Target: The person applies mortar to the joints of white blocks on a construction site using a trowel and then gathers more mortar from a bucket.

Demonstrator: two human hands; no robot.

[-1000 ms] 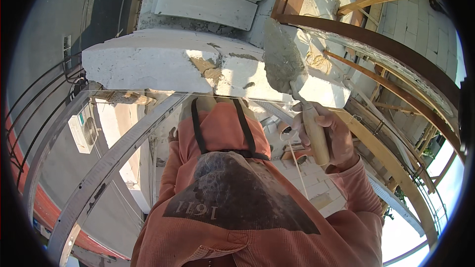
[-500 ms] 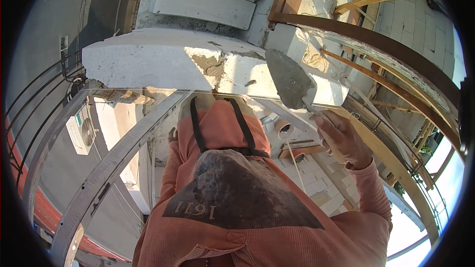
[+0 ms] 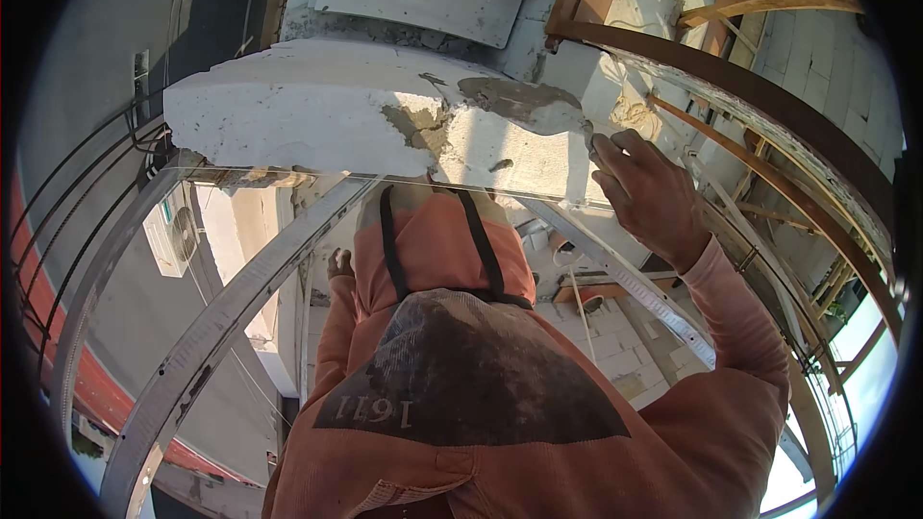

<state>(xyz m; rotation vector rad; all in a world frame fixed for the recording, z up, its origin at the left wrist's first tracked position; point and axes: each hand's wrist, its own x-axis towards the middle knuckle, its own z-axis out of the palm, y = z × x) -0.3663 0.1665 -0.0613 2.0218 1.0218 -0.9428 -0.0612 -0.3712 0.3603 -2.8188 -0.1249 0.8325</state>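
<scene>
trowel (image 3: 569,119) in right fingers (image 3: 610,158), more grey mortar (image 3: 505,95) now atop white block (image 3: 524,154)

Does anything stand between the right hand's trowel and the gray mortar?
Nothing visible does: the right hand holds the trowel with its blade right at the gray mortar on top of the white block.

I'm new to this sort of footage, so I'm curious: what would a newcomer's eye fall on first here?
Probably the long white block wall across the upper middle, partly sunlit, with grey mortar spread along its top, right of centre. At that mortar's right end, the person's right hand grips a trowel. Below, an orange shirt with a dark panel fills the lower centre.
</scene>
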